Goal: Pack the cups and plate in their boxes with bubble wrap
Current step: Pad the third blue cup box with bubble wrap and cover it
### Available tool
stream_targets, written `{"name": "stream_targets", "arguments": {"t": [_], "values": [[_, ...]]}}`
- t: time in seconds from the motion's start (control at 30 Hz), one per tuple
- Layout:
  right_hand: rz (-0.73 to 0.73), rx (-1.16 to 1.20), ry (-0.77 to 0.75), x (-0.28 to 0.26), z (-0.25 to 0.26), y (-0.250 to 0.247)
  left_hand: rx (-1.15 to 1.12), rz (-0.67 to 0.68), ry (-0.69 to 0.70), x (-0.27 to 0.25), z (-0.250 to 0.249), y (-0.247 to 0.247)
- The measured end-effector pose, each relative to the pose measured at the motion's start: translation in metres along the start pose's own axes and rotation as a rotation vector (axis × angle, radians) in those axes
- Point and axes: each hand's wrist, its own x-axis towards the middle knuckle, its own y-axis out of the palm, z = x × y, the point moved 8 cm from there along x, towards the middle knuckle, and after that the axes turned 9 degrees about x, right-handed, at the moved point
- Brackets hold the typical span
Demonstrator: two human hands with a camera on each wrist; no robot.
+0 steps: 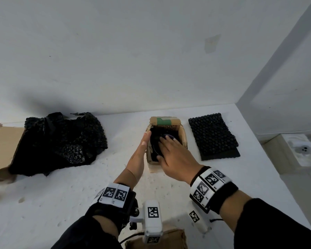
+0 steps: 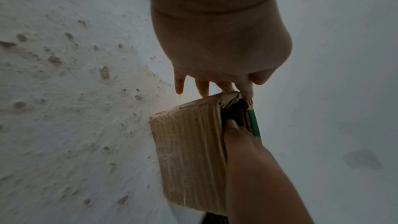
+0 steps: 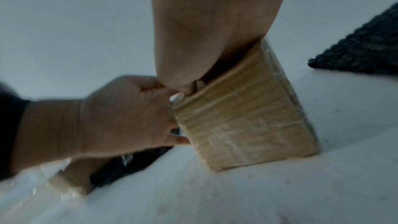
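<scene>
A small open cardboard box (image 1: 184, 139) stands in the middle of the white table, lined with black bubble wrap. Inside it is a dark round cup (image 1: 170, 136) with a purplish rim, mostly hidden under my right hand (image 1: 166, 150). That hand reaches into the box from above, and its spread, straight fingers press on the contents. My left hand (image 1: 143, 143) lies flat against the box's left wall, fingers straight. In the left wrist view its fingertips (image 2: 203, 89) touch the box's (image 2: 189, 151) far top corner. The right wrist view shows the box (image 3: 247, 125) under my right palm.
A crumpled heap of black bubble wrap (image 1: 61, 141) lies at the left, beside an open cardboard box (image 1: 4, 150). A flat folded sheet of black bubble wrap (image 1: 213, 135) lies right of the small box. More cardboard (image 1: 172, 238) sits at the near edge. The wall stands close behind.
</scene>
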Motion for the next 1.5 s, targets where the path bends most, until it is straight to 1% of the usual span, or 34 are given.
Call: {"name": "stream_targets", "arguments": {"t": [0.1, 0.2, 0.27, 0.37, 0.57, 0.7, 0.77, 0.87, 0.9, 1.0, 1.07, 1.13, 1.2, 1.23, 1.3, 1.37, 1.43, 1.5], "values": [[0.051, -0.066, -0.065, 0.012, 0.003, 0.003, -0.015, -0.012, -0.003, 0.001, 0.0, -0.002], [0.019, -0.028, -0.09, 0.029, 0.006, -0.005, 0.022, 0.009, -0.006, 0.001, 0.005, -0.004], [0.001, 0.013, -0.075, 0.038, 0.005, -0.009, 0.02, 0.016, -0.011, 0.001, 0.007, -0.004], [0.019, 0.064, -0.014, 0.048, 0.002, -0.011, 0.026, 0.016, -0.021, 0.001, 0.007, -0.005], [0.081, -0.068, 0.003, 0.065, 0.003, -0.002, 0.003, -0.008, -0.033, 0.0, 0.004, -0.004], [0.117, -0.046, -0.004, 0.061, -0.001, 0.001, 0.0, -0.016, -0.04, -0.001, 0.003, -0.004], [0.051, -0.009, -0.026, 0.053, -0.001, -0.002, -0.01, -0.034, -0.047, -0.002, 0.002, -0.002], [-0.123, 0.01, -0.107, 0.04, 0.003, -0.012, -0.014, -0.061, -0.059, -0.003, 0.002, 0.0], [-0.143, 0.027, -0.125, 0.037, 0.004, -0.015, -0.008, -0.065, -0.059, -0.003, 0.001, 0.0], [-0.128, 0.103, -0.138, 0.03, -0.002, -0.021, 0.022, -0.041, -0.075, -0.004, -0.003, 0.001], [-0.154, 0.166, -0.159, 0.024, -0.011, -0.031, 0.053, -0.035, -0.098, -0.004, -0.007, 0.0], [-0.215, 0.221, -0.186, 0.016, -0.021, -0.048, 0.125, -0.089, -0.117, -0.001, -0.013, -0.004], [-0.287, 0.264, -0.187, 0.006, -0.035, -0.069, 0.327, -0.211, -0.111, 0.004, -0.025, -0.012], [-0.318, 0.286, -0.173, 0.001, -0.045, -0.079, 0.437, -0.27, -0.093, 0.006, -0.036, -0.013], [-0.362, 0.315, -0.122, -0.008, -0.07, -0.096, 0.583, -0.35, 0.004, 0.009, -0.066, -0.003], [-0.391, 0.336, -0.028, -0.015, -0.101, -0.105, 0.637, -0.361, 0.139, 0.011, -0.101, 0.023], [-0.393, 0.369, 0.133, -0.021, -0.14, -0.107, 0.646, -0.294, 0.251, 0.015, -0.127, 0.059], [-0.37, 0.393, 0.306, -0.03, -0.179, -0.102, 0.619, -0.191, 0.299, 0.021, -0.137, 0.098]]}}
